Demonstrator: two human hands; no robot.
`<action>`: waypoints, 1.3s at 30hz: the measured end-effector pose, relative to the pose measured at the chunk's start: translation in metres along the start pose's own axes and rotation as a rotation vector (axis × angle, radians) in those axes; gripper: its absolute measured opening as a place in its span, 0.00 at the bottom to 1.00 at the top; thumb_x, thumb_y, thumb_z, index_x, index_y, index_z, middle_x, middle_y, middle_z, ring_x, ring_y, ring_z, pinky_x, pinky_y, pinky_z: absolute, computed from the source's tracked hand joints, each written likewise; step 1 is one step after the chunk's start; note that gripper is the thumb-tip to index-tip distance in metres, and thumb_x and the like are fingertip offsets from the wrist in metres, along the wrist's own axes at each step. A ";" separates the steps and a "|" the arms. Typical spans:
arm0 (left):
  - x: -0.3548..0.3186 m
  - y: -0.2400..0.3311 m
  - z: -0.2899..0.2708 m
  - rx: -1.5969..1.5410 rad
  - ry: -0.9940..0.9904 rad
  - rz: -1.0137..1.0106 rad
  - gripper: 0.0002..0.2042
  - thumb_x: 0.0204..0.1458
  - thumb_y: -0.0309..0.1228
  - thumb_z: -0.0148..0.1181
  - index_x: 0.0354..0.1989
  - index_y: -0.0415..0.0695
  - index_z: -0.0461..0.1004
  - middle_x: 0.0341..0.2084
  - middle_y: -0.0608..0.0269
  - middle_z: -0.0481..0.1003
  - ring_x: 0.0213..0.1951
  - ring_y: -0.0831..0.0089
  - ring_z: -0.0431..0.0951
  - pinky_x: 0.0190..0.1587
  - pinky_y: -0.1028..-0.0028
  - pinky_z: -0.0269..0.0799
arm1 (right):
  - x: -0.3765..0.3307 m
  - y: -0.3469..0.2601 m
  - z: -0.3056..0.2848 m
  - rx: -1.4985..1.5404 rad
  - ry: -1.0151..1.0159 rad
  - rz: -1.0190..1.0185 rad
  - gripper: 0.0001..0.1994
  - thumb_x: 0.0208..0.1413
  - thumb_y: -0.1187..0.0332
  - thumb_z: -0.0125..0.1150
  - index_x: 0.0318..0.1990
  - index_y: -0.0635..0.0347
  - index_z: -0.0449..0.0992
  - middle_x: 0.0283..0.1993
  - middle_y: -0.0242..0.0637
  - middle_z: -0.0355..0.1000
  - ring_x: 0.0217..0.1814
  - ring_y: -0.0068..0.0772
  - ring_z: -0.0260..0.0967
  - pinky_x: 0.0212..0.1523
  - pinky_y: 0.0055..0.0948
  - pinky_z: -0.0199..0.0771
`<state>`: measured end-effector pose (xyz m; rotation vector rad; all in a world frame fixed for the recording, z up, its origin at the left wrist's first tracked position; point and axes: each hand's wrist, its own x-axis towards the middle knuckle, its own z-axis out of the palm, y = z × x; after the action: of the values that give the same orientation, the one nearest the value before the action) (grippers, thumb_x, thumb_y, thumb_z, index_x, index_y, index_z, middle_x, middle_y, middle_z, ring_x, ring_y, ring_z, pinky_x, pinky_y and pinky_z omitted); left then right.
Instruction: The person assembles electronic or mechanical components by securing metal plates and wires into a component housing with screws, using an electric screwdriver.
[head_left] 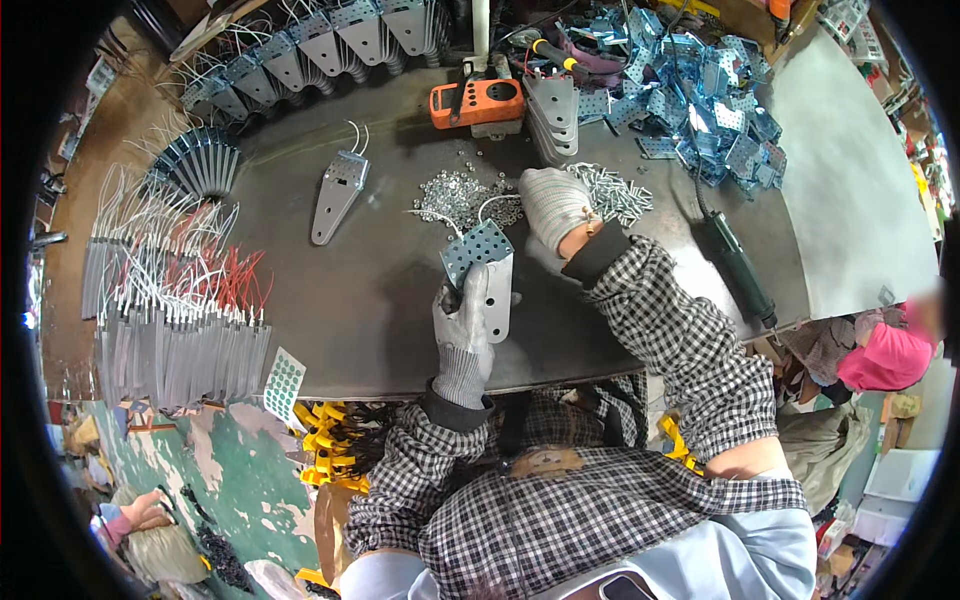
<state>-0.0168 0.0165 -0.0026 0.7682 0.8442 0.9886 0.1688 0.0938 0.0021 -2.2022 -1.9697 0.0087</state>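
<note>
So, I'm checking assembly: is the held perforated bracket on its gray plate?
On: the perforated bracket covers one end of the gray plate; fastening unclear.

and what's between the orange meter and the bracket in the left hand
The head view shows a heap of small silvery nuts between the orange meter and the bracket.

A grey, round-ended metal plate, its far end bearing a blue perforated metal bracket, sits gripped in the left fingers; small silver nuts and slim silver screws flank the right fingers.
</note>
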 end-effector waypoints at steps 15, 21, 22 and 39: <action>0.001 -0.001 0.011 0.082 -0.074 -0.035 0.16 0.63 0.40 0.50 0.50 0.40 0.71 0.38 0.64 0.76 0.37 0.78 0.77 0.39 0.76 0.75 | -0.095 -0.004 -0.050 0.787 0.210 -0.082 0.07 0.48 0.75 0.63 0.36 0.63 0.77 0.32 0.42 0.72 0.33 0.43 0.71 0.35 0.32 0.73; 0.009 -0.003 0.011 0.188 -0.109 -0.047 0.15 0.64 0.36 0.47 0.51 0.40 0.69 0.40 0.61 0.76 0.41 0.74 0.78 0.43 0.73 0.75 | -0.103 0.010 -0.044 0.417 0.273 -0.408 0.16 0.46 0.74 0.63 0.46 0.57 0.74 0.33 0.41 0.69 0.39 0.45 0.70 0.38 0.38 0.73; 0.010 -0.007 0.009 0.148 -0.140 -0.063 0.14 0.64 0.36 0.47 0.51 0.40 0.69 0.41 0.61 0.76 0.42 0.75 0.77 0.44 0.74 0.75 | -0.102 0.011 -0.045 0.430 0.253 -0.372 0.18 0.46 0.74 0.63 0.48 0.56 0.73 0.33 0.40 0.70 0.40 0.46 0.70 0.38 0.39 0.74; -0.001 -0.011 0.043 0.118 -0.222 -0.137 0.11 0.62 0.23 0.46 0.51 0.39 0.69 0.40 0.62 0.75 0.39 0.75 0.78 0.41 0.74 0.79 | -0.100 0.001 -0.064 0.478 0.291 -0.219 0.08 0.45 0.69 0.63 0.35 0.54 0.76 0.33 0.35 0.70 0.38 0.42 0.72 0.37 0.38 0.73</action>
<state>0.0247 0.0048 0.0077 0.8911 0.7556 0.7215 0.1658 -0.0134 0.0528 -1.5871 -1.8054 0.1104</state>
